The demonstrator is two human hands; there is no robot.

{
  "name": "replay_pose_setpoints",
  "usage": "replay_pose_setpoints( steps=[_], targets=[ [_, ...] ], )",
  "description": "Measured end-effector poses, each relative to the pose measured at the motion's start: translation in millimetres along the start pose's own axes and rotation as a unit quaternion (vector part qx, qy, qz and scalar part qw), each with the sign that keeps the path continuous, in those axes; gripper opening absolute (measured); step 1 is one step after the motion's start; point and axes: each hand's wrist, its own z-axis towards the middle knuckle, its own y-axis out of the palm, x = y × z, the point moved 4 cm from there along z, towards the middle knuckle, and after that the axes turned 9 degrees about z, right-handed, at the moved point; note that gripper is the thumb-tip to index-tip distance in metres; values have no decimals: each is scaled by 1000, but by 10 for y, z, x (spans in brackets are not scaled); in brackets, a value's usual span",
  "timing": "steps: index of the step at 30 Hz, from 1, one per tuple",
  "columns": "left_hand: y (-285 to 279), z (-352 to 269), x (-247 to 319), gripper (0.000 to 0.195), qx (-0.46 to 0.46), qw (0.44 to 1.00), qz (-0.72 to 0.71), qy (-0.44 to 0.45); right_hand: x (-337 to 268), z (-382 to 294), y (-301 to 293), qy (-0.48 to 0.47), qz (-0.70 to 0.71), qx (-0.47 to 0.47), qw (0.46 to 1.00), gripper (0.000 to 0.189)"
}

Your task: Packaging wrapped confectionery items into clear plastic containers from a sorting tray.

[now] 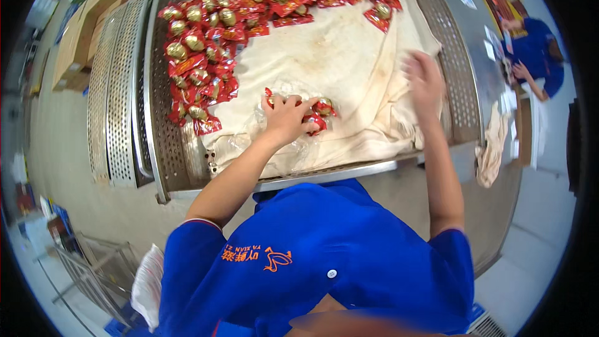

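Observation:
My left hand (286, 120) curls over several small red packets (323, 106) with gold egg-shaped contents, near the front of a metal tray. Part of those packets is hidden under the fingers. A crumpled clear plastic bag (302, 152) lies around and below that hand. Blurred by motion, my right hand (422, 82) is over the right side of a cream cloth (323, 49), with nothing visible in it. The cloth lines the tray and bunches into folds at the right. More red-and-gold packets (194, 42) cover its left and far sides.
The tray's perforated metal wall (451, 51) rises around the cloth. Another perforated metal panel (112, 89) stands at the left, with cardboard boxes (79, 37) beyond it. A person in blue (538, 56) works at the right. A cream cloth (493, 145) hangs near the tray's right corner.

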Motion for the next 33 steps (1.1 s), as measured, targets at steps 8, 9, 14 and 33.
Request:
replay_pose_setpoints(
  steps=[8, 9, 14, 33],
  targets=[
    [7, -36, 56, 64, 51, 998, -19, 7, 616, 1562, 2434, -111, -235, -234, 937, 27],
    [-1, -42, 63, 64, 51, 999, -19, -5, 674, 1644, 2577, -103, -301, -233, 919, 34],
    [15, 22, 43, 71, 39, 999, -6, -10, 1109, 1661, 3000, -61, -364, -262, 892, 52],
    [-28, 50, 0, 64, 25, 1000, -4, 15, 1059, 123, 957, 474, 376, -226, 763, 37]
  ],
)
